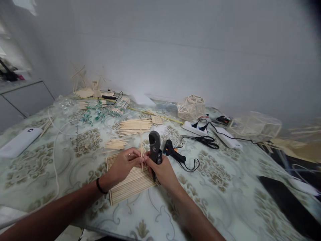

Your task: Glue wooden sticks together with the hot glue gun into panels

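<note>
Left hand: fingers pinched narrow on the thin stick, just above the stick panel.
Right hand: fingers wrapped round the black cutter, fingertips meeting the stick, over the panel's right edge.
Stick: upright, rising past the panel's far edge.
Handling: probably very light, stiff but brittle; best pinched low and gently.
Glue gun: on the surface, just right of the panel.

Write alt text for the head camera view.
Two hands meet over a mat of wooden sticks on a patterned tablecloth: the left hand pinches a thin upright stick, the right hand grips a black hand tool beside it. Loose stick piles, a glue gun and a power strip lie behind.
</note>
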A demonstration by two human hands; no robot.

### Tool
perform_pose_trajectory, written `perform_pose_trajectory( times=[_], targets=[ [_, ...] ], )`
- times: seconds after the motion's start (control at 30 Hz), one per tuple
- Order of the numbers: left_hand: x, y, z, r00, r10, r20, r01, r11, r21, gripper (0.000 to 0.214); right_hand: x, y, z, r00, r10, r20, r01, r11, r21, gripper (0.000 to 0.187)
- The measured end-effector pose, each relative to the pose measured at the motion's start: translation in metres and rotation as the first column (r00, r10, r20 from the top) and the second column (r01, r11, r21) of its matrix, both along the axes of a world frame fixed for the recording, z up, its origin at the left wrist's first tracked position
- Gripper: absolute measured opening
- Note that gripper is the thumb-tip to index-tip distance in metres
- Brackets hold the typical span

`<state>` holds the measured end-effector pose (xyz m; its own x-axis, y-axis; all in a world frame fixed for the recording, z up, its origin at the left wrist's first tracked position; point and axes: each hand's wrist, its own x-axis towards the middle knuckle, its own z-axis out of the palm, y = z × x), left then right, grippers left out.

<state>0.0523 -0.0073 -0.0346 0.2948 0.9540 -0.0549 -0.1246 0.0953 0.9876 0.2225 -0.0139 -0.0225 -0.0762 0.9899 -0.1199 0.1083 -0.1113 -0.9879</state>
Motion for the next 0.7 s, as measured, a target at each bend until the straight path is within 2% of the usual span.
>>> perform_pose_trajectory(
  times=[0.13, 0.27, 0.37, 0.53, 0.6, 0.7],
  targets=[
    [-0.001, 0.002, -0.002, 1.0, 0.016, -0.003, -0.016, 1.0, -0.016, 0.026, -0.001, -0.001, -0.004, 0.995, 0.038, -0.089, -0.04, 0.999, -0.023, 0.034],
    [-0.007, 0.002, 0.004, 0.993, -0.036, -0.11, 0.041, 0.998, 0.042, 0.025, 0.003, 0.001, -0.005, 0.998, 0.028, -0.063, -0.026, 0.999, 0.032, 0.034],
    [-0.012, 0.002, 0.009, 0.971, -0.164, -0.174, 0.172, 0.984, 0.035, 0.023, 0.006, 0.001, -0.002, 0.996, -0.01, -0.083, 0.017, 0.996, 0.085, 0.039],
    [-0.017, 0.002, 0.012, 0.873, -0.426, -0.235, 0.425, 0.903, -0.059, 0.028, 0.011, -0.002, 0.004, 0.994, 0.029, -0.104, -0.019, 0.996, 0.091, 0.039],
    [-0.018, 0.002, 0.01, 0.844, -0.476, -0.248, 0.472, 0.878, -0.076, 0.03, 0.016, -0.002, 0.007, 0.988, 0.01, -0.154, 0.01, 0.992, 0.129, 0.035],
    [-0.02, 0.003, 0.009, 0.839, -0.481, -0.256, 0.468, 0.876, -0.112, 0.029, 0.028, 0.002, 0.01, 0.926, -0.077, -0.37, 0.151, 0.973, 0.176, 0.03]
  ],
)
